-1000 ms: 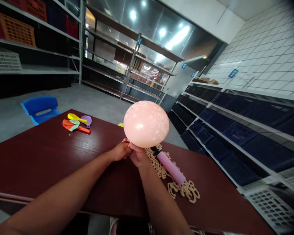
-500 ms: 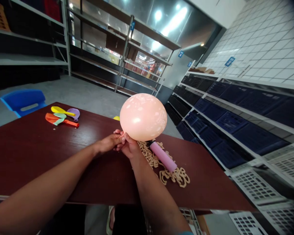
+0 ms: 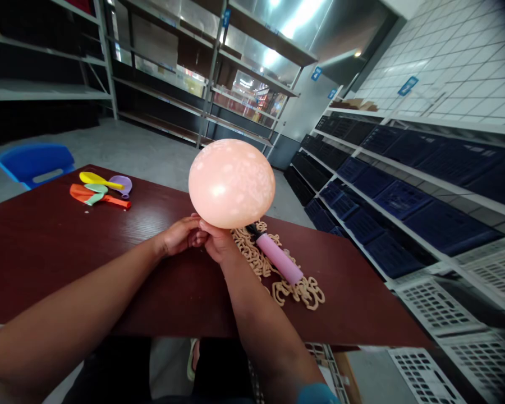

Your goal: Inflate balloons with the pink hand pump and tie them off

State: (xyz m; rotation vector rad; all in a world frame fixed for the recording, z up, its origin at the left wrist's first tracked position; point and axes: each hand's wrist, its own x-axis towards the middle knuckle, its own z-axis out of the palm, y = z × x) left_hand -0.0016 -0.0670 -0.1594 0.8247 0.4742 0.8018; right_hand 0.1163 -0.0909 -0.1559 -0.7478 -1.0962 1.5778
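Observation:
An inflated peach balloon with pale blotches stands above my two hands over the dark red table. My left hand and my right hand meet under it, fingers pinched together on the balloon's neck. The neck itself is hidden between the fingers. Just right of my right hand lies a pink hand pump on a heap of tan curly strips.
Several flat uninflated balloons in orange, yellow, green and purple lie at the table's far left. A blue chair stands beyond that corner. Metal shelves line the back, and racks of dark blue crates and white baskets run along the right.
Both hands stay pinched on the balloon's neck. The view has shifted, so balloon and hands sit slightly further left and higher in the picture.

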